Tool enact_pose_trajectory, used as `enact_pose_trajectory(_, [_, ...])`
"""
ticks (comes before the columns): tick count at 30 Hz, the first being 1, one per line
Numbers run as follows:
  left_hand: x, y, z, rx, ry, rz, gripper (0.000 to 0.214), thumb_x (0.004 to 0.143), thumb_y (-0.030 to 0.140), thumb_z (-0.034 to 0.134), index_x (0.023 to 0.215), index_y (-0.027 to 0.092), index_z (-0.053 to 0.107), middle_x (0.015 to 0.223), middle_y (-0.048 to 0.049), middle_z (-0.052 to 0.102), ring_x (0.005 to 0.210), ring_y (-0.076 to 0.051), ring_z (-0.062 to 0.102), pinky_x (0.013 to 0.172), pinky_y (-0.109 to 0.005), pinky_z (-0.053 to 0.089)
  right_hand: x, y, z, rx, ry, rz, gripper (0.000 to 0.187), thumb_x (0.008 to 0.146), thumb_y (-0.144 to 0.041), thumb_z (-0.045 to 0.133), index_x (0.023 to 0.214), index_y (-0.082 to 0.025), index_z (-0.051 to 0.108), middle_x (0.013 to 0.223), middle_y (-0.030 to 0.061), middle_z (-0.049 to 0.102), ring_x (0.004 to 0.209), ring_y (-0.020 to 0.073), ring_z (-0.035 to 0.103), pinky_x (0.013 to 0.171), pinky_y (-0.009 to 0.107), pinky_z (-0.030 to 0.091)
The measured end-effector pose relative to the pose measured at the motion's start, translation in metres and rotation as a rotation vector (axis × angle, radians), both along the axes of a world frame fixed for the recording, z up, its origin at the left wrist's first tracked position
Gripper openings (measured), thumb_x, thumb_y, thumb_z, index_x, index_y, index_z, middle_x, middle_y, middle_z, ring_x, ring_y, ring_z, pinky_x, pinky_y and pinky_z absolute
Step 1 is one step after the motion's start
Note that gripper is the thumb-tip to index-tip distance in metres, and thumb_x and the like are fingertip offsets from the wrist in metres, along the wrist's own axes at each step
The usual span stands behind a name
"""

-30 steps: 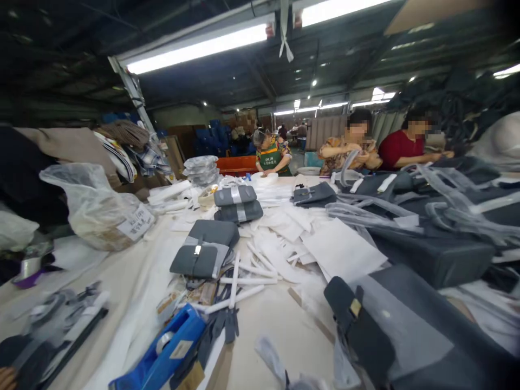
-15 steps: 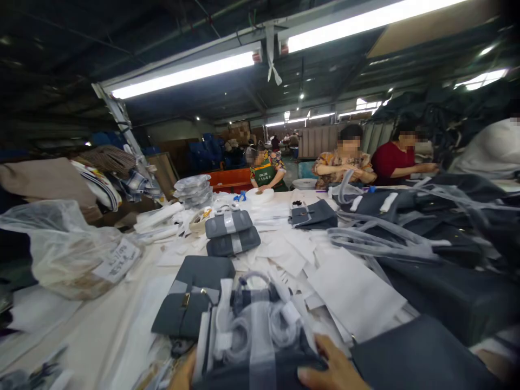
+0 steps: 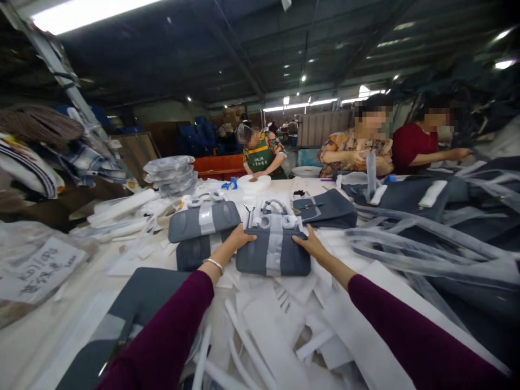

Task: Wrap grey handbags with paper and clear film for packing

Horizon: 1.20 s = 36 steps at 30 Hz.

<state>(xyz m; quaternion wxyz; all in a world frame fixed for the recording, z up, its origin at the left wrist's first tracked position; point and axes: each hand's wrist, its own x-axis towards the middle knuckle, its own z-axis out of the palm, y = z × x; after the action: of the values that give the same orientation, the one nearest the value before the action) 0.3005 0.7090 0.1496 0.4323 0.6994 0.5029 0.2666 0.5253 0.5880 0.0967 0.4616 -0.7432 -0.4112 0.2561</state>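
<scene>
Both arms reach far forward over the table, and a dark grey handbag (image 3: 252,257) is held between my hands. A clear wrap band runs down its middle, and its handles and straps are bundled in white wrapping on the far side. My left hand (image 3: 239,238) grips its left end with the thumb on top. At the right end my right hand (image 3: 309,242) does the same; the fingers underneath are partly hidden. Just left of it lie two similar banded bags, the upper handbag (image 3: 223,216) resting on the lower one (image 3: 189,254).
Loose white sheets (image 3: 272,325) and strips cover the near table. A grey flap bag (image 3: 150,287) lies front left, beside a labelled plastic bag (image 3: 36,271). Further grey bags (image 3: 337,208) and wrapped straps (image 3: 390,238) fill the right. Several co-workers sit or stand across the table.
My hands have carried the handbag forward from the table's near edge to beside the two banded bags. The camera view has shifted, and both sleeves now show.
</scene>
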Motion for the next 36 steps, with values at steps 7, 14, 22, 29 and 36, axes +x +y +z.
enact_pose_trajectory(7, [0.009,-0.014,-0.031,0.303,0.452,0.039,0.066,0.089,0.032,0.049,0.143,0.006,0.020,0.138,-0.0332,0.031,0.132,-0.048,0.025,0.104,-0.060,0.020,-0.004,0.017,0.003,-0.174,-0.221,-0.055,0.071,0.082,-0.041,0.062,0.138,-0.009,0.034,0.138,0.0217,0.039,0.130,0.0389,0.031,0.105,0.053,0.025])
enact_pose_trajectory(14, [-0.048,-0.122,0.001,0.545,0.802,-0.272,0.065,0.084,0.034,0.051,0.140,0.007,0.029,0.134,-0.0250,0.042,0.121,-0.039,0.045,0.098,-0.051,0.038,-0.021,-0.167,0.052,-0.056,-0.355,0.226,0.031,0.085,-0.025,0.056,0.113,-0.014,0.060,0.117,0.0113,0.054,0.105,0.0223,0.054,0.094,0.038,0.043])
enact_pose_trajectory(22, [-0.171,-0.362,-0.005,-0.194,0.284,-0.445,0.054,0.075,0.052,0.059,0.118,0.019,0.056,0.116,-0.0127,0.064,0.104,-0.029,0.061,0.092,-0.042,0.048,-0.065,-0.514,0.087,-0.098,-0.248,-0.272,0.024,0.088,-0.037,0.049,0.097,-0.026,0.068,0.110,0.0044,0.063,0.105,0.0231,0.057,0.093,0.038,0.043])
enact_pose_trajectory(29, [-0.176,-0.501,-0.034,-0.421,0.045,-0.081,0.052,0.067,0.065,0.063,0.090,0.019,0.059,0.092,-0.0074,0.064,0.093,-0.025,0.061,0.084,-0.036,0.049,-0.079,-0.607,0.081,-0.091,-0.510,-0.409,0.025,0.087,-0.035,0.051,0.106,-0.027,0.064,0.116,0.0044,0.061,0.112,0.0245,0.054,0.102,0.043,0.038])
enact_pose_trajectory(36, [-0.130,-0.612,-0.066,-1.033,-0.322,0.061,0.047,0.066,0.052,0.074,0.094,0.016,0.061,0.089,-0.0078,0.067,0.086,-0.023,0.065,0.081,-0.034,0.051,-0.023,-0.506,0.095,-0.039,-0.623,0.109,0.037,0.085,-0.027,0.053,0.121,-0.024,0.057,0.124,0.0076,0.057,0.117,0.0256,0.050,0.101,0.043,0.039])
